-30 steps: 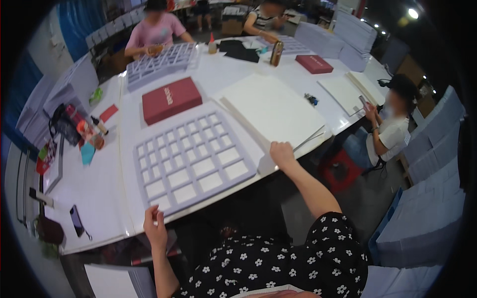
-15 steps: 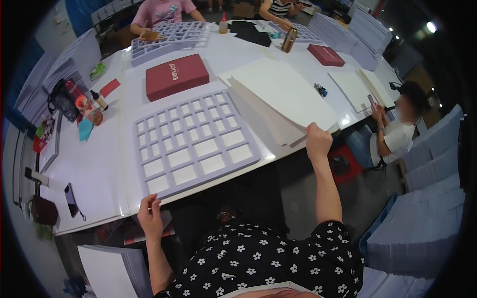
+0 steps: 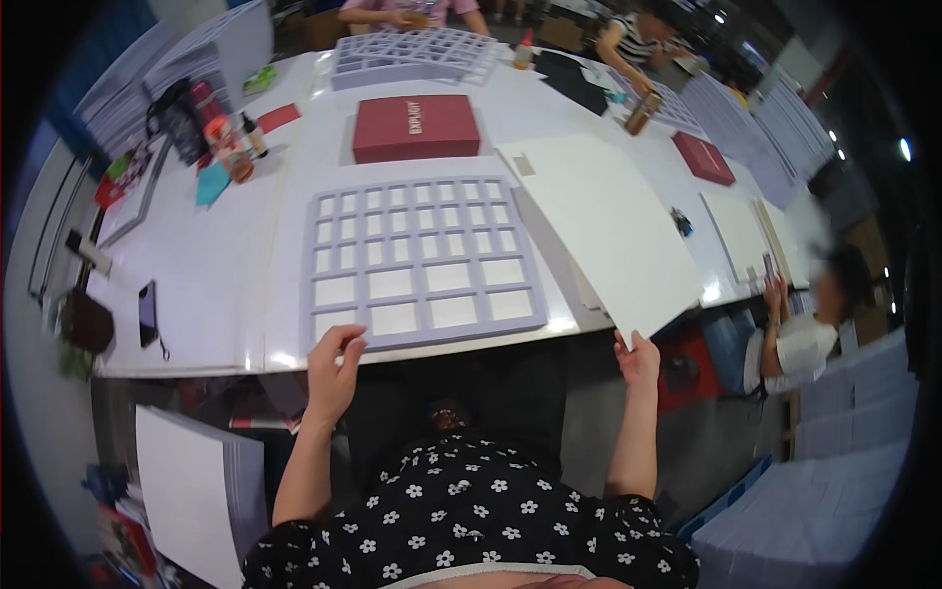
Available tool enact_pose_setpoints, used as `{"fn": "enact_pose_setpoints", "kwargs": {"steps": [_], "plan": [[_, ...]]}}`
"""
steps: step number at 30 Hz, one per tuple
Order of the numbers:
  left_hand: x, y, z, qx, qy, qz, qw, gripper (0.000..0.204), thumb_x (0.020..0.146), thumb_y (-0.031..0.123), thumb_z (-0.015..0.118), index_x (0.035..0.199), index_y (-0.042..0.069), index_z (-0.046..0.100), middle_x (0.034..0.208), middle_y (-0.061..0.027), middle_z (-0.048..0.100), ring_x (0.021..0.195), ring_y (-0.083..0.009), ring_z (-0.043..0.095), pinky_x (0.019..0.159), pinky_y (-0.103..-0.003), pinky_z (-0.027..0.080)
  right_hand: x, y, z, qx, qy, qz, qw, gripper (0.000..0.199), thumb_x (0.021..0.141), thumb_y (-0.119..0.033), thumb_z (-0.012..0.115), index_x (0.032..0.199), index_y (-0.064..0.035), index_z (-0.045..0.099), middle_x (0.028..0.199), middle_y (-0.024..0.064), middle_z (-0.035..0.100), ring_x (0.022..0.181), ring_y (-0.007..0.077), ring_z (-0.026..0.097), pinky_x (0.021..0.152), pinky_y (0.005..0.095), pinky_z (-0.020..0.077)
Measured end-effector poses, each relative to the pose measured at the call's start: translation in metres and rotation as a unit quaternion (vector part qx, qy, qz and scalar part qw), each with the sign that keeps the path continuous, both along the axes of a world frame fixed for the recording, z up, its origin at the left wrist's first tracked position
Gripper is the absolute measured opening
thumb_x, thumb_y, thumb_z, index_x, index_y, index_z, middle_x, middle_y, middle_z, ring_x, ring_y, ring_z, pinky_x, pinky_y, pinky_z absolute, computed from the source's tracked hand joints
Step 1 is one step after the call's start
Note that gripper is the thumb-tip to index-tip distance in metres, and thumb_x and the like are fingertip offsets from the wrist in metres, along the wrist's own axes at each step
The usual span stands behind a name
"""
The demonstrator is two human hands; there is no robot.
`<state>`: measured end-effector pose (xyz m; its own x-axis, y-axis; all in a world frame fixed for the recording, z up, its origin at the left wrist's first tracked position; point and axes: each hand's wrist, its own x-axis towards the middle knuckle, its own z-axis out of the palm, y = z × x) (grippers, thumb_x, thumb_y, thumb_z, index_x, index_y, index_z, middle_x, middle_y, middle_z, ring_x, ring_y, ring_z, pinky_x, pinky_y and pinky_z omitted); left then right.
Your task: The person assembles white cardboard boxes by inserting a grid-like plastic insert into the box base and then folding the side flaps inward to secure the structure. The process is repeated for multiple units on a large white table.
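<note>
A lavender foam tray with several white-bottomed compartments lies flat on the table in front of me. At its front left corner is my left hand, fingers loosely bent and apart, holding nothing. My right hand pinches the near corner of a large white sheet, which reaches past the table's front edge. The sheet's far part rests over other sheets, whose greyish edges show along its left side. A dark red box stands behind the tray.
Another foam tray is at the far side, near a person in pink. Bottles and a phone lie left. Keys, a gold can and a second red box are right. A person sits at the right edge.
My right hand has drawn the white sheet's corner toward me, past the table edge. My left hand has lifted slightly beside the tray corner. The view has turned to the left.
</note>
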<state>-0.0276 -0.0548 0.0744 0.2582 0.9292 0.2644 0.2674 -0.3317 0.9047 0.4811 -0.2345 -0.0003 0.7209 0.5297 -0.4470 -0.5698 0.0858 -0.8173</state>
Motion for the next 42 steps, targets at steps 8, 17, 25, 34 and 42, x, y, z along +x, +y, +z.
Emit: {"fn": "enact_pose_setpoints", "kwargs": {"steps": [8,17,25,34,42], "plan": [[-0.006,0.009,0.007,-0.199,-0.191,0.009,0.961,0.023,0.105,0.017,0.052,0.106,-0.002,0.064,0.086,-0.0054,0.064,0.078,-0.0126,0.060,0.077,-0.027,0.049,-0.041,0.050,0.030,0.110,0.055,0.106,0.987,0.017,0.101,-0.009,0.055,0.118,-0.0070,0.053,0.108,0.0060,0.062,0.081,0.0117,0.061,0.067,0.0282,0.0504],[-0.081,0.047,0.029,-0.308,-0.438,-0.079,0.841,0.064,0.106,0.047,0.037,0.144,-0.004,0.041,0.141,-0.0167,0.054,0.129,-0.0276,0.053,0.109,-0.042,0.043,-0.128,0.083,0.079,0.032,-0.200,0.398,0.895,0.029,0.099,-0.010,0.053,0.127,-0.0011,0.053,0.102,0.0051,0.064,0.076,0.0122,0.060,0.056,0.0273,0.0493],[-0.044,0.036,0.021,-0.198,-0.240,0.034,0.950,0.066,0.095,-0.003,0.056,0.154,0.003,0.029,0.152,-0.0135,0.041,0.138,-0.0244,0.042,0.114,-0.038,0.034,-0.100,0.124,0.047,-0.048,-0.439,0.281,0.852,0.034,0.091,-0.009,0.067,0.122,0.0007,0.057,0.104,0.0082,0.066,0.086,0.0109,0.062,0.071,0.0264,0.0511],[-0.042,0.057,0.006,-0.216,-0.232,0.006,0.948,0.065,0.094,-0.001,0.059,0.152,0.002,0.031,0.148,-0.0139,0.046,0.136,-0.0259,0.046,0.113,-0.040,0.038,-0.081,0.118,-0.004,0.035,-0.298,0.332,0.894,0.048,0.084,-0.012,0.075,0.129,-0.0012,0.064,0.135,0.0108,0.058,0.111,0.0172,0.059,0.087,0.0281,0.0513],[-0.039,0.060,-0.003,-0.227,-0.230,0.009,0.946,0.065,0.095,-0.002,0.058,0.153,0.003,0.030,0.148,-0.0142,0.047,0.134,-0.0261,0.048,0.111,-0.040,0.041,-0.077,0.111,-0.012,0.003,-0.354,0.336,0.873,0.049,0.083,-0.017,0.075,0.128,-0.0010,0.066,0.139,0.0095,0.058,0.121,0.0202,0.056,0.103,0.0323,0.0436]]}}
